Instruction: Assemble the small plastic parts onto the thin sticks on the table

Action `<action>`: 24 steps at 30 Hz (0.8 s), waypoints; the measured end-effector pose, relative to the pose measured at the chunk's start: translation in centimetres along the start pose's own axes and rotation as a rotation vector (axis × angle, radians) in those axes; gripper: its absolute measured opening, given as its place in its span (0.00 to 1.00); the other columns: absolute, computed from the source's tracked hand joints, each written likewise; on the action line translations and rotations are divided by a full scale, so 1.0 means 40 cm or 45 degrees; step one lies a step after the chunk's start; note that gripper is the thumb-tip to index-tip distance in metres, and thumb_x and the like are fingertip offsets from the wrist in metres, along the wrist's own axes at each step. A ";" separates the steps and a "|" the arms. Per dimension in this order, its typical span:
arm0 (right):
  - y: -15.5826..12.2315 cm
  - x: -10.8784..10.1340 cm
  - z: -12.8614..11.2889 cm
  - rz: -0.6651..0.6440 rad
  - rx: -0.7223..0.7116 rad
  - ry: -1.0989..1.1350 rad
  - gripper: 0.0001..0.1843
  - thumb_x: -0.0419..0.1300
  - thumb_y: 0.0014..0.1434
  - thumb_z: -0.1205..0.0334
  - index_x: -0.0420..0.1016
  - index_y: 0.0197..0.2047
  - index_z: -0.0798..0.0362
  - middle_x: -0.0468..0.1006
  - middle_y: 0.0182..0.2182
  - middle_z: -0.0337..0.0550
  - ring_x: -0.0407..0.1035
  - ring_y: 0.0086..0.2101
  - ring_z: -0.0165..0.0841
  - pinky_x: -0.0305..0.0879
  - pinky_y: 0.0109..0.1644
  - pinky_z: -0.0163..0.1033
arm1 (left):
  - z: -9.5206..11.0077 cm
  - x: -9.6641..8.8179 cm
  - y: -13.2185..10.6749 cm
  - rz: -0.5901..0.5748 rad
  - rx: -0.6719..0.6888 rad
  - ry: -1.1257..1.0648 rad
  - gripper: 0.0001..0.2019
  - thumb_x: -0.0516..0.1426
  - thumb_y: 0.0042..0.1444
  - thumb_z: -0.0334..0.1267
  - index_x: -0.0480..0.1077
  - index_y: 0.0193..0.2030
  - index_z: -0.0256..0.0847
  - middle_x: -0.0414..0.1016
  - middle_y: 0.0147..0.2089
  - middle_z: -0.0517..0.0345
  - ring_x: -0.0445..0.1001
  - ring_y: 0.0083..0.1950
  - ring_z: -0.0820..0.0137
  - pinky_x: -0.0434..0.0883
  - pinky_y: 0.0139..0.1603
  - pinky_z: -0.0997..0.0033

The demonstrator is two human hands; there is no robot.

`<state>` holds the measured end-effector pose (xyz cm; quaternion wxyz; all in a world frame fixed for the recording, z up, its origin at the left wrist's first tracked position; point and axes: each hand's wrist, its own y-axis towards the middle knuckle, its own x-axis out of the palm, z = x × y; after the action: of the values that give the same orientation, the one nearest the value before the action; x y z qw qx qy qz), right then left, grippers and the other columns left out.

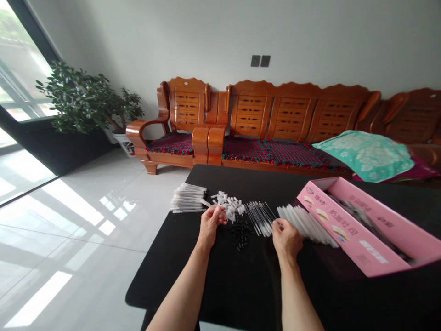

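Observation:
My left hand (208,226) is closed in a pinch on a whitish pen barrel (206,202), whose end sticks out to the upper left. Over the row of thin pen refills (259,218), my right hand (287,239) is pinched shut on a slim dark refill (270,211); its fingers partly hide it. Small white pen caps (230,202) lie heaped just beyond my left hand. Short black plugs (240,235) are scattered between the hands. Clear white tubes (306,222) lie side by side right of my right hand. A stack of white pens (188,198) sits at the table's left edge.
A pink open box (339,225) with dark contents stands on the black table (237,289) at the right. Behind are a wooden sofa (292,112) with a turquoise cloth (368,154) and a wooden armchair (188,108). A potted plant (86,99) stands by the glass door.

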<state>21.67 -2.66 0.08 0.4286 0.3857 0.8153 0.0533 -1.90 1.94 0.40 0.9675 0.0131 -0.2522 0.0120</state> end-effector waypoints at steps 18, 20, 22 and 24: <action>-0.066 0.028 -0.125 -0.929 -0.188 0.944 0.22 0.56 0.64 0.45 0.75 0.31 0.55 0.64 0.15 0.33 0.59 0.19 0.26 0.54 0.25 0.32 | 0.011 -0.008 0.020 -0.001 -0.007 -0.208 0.20 0.68 0.50 0.48 0.79 0.41 0.32 0.73 0.26 0.59 0.69 0.26 0.77 0.67 0.25 0.81; -0.066 0.031 -0.127 -1.004 -0.170 0.976 0.23 0.55 0.64 0.44 0.77 0.34 0.56 0.65 0.14 0.33 0.58 0.18 0.26 0.54 0.25 0.32 | 0.010 -0.006 0.018 -0.037 -0.025 -0.204 0.19 0.68 0.50 0.48 0.79 0.41 0.33 0.74 0.28 0.57 0.70 0.27 0.76 0.68 0.26 0.80; -0.068 0.032 -0.129 -1.068 -0.142 0.999 0.24 0.55 0.64 0.44 0.78 0.36 0.57 0.64 0.13 0.32 0.56 0.17 0.25 0.52 0.23 0.31 | 0.008 -0.001 0.015 -0.078 -0.037 -0.210 0.19 0.68 0.50 0.47 0.78 0.42 0.33 0.74 0.29 0.57 0.71 0.28 0.76 0.68 0.27 0.79; -0.069 0.033 -0.131 -1.109 -0.106 1.023 0.24 0.55 0.64 0.44 0.78 0.36 0.58 0.63 0.13 0.31 0.53 0.16 0.24 0.49 0.22 0.31 | 0.006 0.003 0.014 -0.099 -0.040 -0.219 0.20 0.68 0.51 0.47 0.78 0.43 0.33 0.74 0.28 0.57 0.71 0.29 0.76 0.69 0.29 0.78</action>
<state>15.75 -2.42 1.34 0.0834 -0.0518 0.9941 0.0464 -1.93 2.49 0.67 0.9421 0.0087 -0.3338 -0.0306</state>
